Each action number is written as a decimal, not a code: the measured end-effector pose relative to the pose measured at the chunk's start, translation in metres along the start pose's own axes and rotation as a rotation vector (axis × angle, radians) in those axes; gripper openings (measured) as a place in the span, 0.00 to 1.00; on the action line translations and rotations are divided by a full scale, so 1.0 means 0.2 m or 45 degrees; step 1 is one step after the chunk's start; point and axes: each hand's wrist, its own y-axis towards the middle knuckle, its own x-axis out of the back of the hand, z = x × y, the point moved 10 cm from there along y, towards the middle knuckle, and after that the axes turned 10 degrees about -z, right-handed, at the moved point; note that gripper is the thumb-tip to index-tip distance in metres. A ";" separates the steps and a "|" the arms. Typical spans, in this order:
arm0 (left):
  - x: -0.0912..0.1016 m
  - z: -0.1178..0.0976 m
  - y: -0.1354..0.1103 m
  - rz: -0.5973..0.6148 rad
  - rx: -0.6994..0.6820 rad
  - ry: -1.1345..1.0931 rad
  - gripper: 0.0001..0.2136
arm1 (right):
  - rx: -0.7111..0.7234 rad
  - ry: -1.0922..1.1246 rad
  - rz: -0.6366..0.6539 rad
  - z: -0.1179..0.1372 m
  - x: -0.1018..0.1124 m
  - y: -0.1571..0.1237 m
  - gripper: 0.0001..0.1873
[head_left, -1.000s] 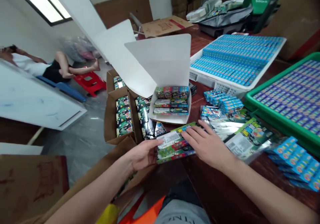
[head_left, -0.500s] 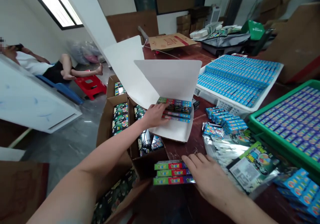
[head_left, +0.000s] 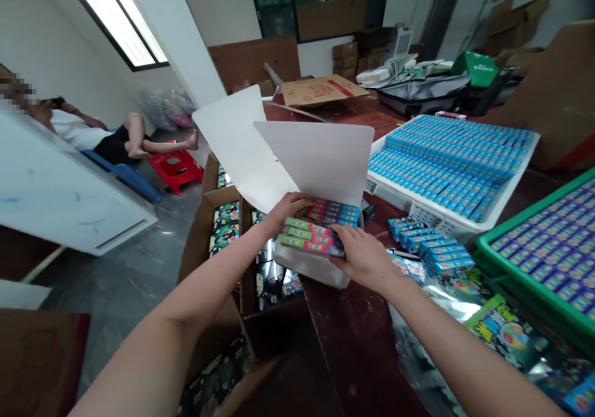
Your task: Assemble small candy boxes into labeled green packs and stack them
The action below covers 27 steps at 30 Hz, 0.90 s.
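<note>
My right hand (head_left: 365,256) is closed on the right ends of several slim green, red and purple boxes (head_left: 311,238), held side by side over the front of an open white carton (head_left: 309,265). Inside the carton lie red-and-blue small boxes (head_left: 335,211), partly covered by the held ones. At the carton's left side, my left hand (head_left: 286,211) has bent fingers against the left ends of the small boxes; its fingertips are partly hidden. The carton's white lid (head_left: 325,153) stands raised behind both hands.
Right of the carton are a white tray (head_left: 421,211) of blue boxes, a green tray (head_left: 502,274) of purple boxes and loose blue boxes (head_left: 430,243). Brown cartons (head_left: 186,274) with printed packs stand at left. A person (head_left: 79,129) sits beyond a white panel.
My right hand has carried the slim boxes up and forward from the table's front edge to the carton. My left hand has shifted to the left ends of the boxes inside.
</note>
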 end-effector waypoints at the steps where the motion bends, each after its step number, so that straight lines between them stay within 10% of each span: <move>1: 0.01 0.00 0.00 0.031 -0.023 -0.021 0.23 | -0.007 -0.028 0.033 -0.01 -0.04 0.03 0.32; 10: 0.37 -0.15 -0.08 -0.003 -0.057 0.023 0.23 | -0.073 -0.155 -0.116 -0.08 -0.10 0.09 0.42; 18: -0.05 -0.39 -0.06 0.139 -0.139 0.417 0.34 | -0.291 -0.069 -0.282 -0.12 -0.05 0.06 0.54; 21: -0.13 -0.38 0.02 0.159 -0.079 0.454 0.33 | -0.299 -0.068 -0.333 -0.17 0.13 -0.19 0.56; 27: -0.15 -0.38 0.04 0.230 -0.030 0.561 0.35 | -0.840 -0.312 -0.154 -0.34 0.20 -1.17 0.65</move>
